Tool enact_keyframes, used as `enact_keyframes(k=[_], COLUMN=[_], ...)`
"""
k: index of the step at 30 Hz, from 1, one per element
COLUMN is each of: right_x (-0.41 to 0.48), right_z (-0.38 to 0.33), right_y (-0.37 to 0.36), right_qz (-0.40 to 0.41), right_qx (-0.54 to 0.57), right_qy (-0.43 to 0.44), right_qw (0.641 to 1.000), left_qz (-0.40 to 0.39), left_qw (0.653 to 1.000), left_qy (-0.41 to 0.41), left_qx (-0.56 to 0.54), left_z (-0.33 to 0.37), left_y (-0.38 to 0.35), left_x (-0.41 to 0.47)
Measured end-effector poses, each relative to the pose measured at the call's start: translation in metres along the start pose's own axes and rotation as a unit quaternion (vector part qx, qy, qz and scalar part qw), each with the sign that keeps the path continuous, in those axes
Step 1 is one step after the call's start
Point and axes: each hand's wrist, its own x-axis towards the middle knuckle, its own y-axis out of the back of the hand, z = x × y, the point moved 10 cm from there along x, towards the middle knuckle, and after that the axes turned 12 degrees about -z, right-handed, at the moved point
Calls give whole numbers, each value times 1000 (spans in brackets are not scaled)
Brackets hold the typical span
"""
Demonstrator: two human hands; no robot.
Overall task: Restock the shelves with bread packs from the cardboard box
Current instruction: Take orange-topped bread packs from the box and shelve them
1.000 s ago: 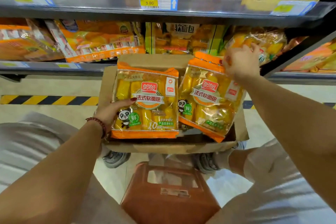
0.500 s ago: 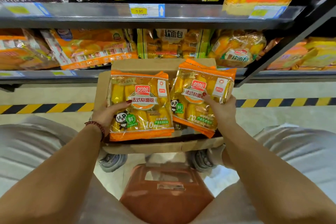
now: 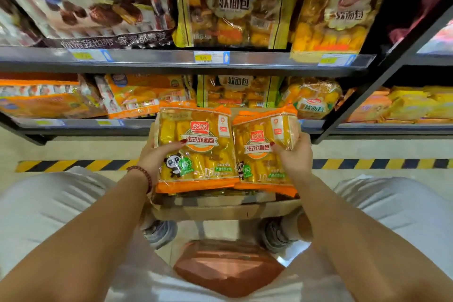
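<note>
Left hand (image 3: 157,157) on pack (image 3: 199,146), shelf (image 3: 73,124) beyond

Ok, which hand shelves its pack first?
Probably left: the left hand grips the left pack nearer matching orange packs on the lower shelf; the right hand with the right pack would cross over.

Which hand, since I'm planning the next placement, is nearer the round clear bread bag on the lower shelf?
Right. The right hand grips a bread pack just below the round bag; the left hand, gripping a second pack, is farther left.
</note>
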Motion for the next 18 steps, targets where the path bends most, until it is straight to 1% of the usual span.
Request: enact_keyframes(k=[4,8,10,13,18], right_x=[2,-6,-13,-22,-41], right_z=[-30,-82,-111,-147,-199], right_y=[30,59,74,97,125], right_qz=[-9,-45,-53,-43,-50], right_qx=[57,120,125,124,167], right_qy=[24,76,108,138,182], right_qw=[998,989,985,982,968], left_qz=[-24,-33,-34,-65,-99], left_qw=[999,996,993,986,972], left_qy=[-41,-77,-111,-154,-212], left_qx=[-14,-10,-6,16,15], left_z=[38,77,103,143,205], left_y=[-6,-8,-8,-13,-17], left_x=[-12,-25,-38,-58,-89])
